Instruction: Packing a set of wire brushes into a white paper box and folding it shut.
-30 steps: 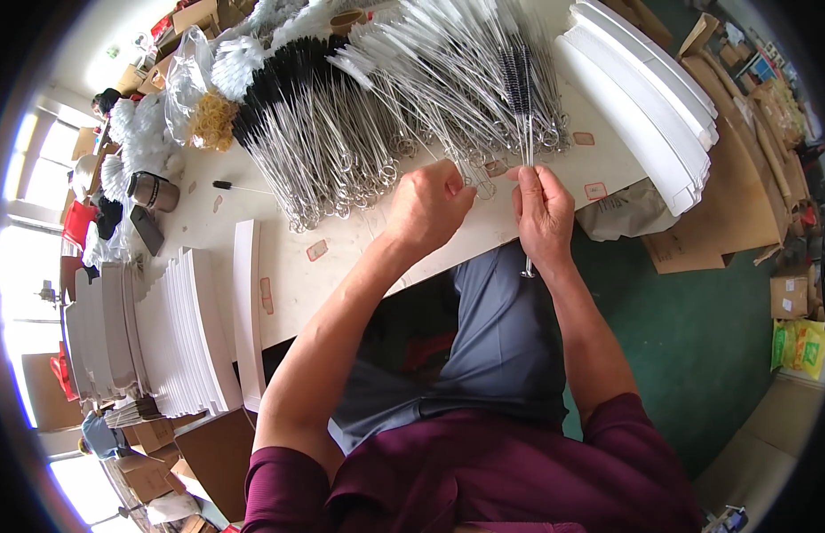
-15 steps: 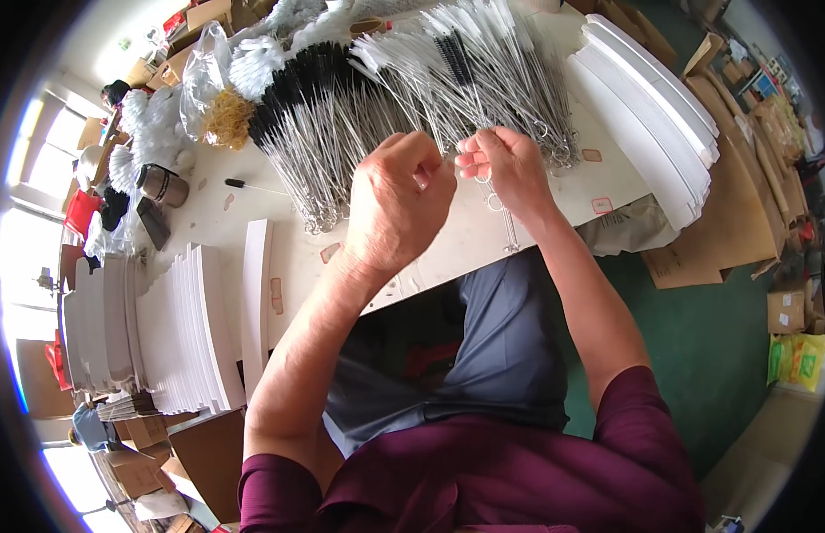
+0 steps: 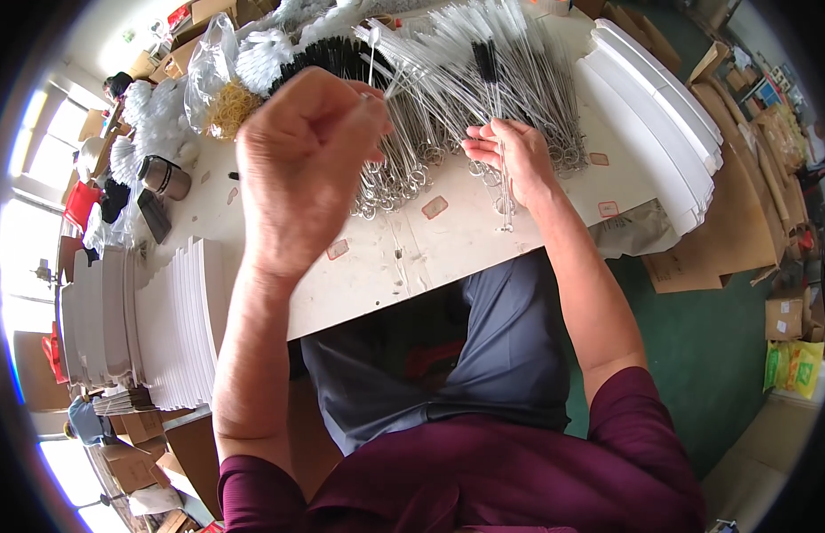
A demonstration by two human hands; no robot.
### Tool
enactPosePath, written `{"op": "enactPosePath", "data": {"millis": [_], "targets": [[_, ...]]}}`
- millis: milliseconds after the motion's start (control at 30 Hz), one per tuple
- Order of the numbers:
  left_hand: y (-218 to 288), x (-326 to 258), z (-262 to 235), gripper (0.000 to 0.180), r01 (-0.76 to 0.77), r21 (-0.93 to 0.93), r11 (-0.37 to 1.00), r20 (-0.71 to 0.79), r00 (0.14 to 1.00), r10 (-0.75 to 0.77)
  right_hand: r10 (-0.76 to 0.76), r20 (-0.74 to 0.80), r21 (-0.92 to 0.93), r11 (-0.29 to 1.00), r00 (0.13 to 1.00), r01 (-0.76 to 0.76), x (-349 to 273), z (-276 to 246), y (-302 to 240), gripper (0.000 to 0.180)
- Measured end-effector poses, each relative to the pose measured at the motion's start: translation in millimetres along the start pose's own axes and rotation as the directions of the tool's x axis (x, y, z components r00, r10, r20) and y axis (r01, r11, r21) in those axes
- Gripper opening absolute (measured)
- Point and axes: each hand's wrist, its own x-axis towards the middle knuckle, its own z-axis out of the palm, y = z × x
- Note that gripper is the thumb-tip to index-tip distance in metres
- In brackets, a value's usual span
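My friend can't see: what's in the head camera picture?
A person's right hand holds at least one slim metal brush with black bristles over a cream table. The left hand is raised, blurred, before piles of wire brushes with black or white bristles.

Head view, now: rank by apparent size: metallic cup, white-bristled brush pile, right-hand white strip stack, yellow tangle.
1. White-bristled brush pile
2. White strip stack
3. Yellow tangle and metallic cup: too alike to rank.
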Motion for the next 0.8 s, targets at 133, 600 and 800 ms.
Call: {"op": "enactPosePath", "data": {"millis": [133,600,800], "targets": [[14,10,-20,0.014,-0.037,-0.148,0.988,-0.047,0.998,0.03,-0.004,-0.004,-0.04,0.999,1.0,0.004,0,-3,2,0.033],[58,-8,-103,0.017,0.094,-0.351,0.932,0.071,0.995,-0.073,-0.127,0.005,-0.117,0.985,0.992,0.127,-4,1,2,0.035],[66,-31,-93,0.017,0.201,-0.395,0.896,0.146,0.977,-0.155,-0.195,0.287,-0.15,0.958,0.938,0.245,-58,61,-44,0.036]]}}
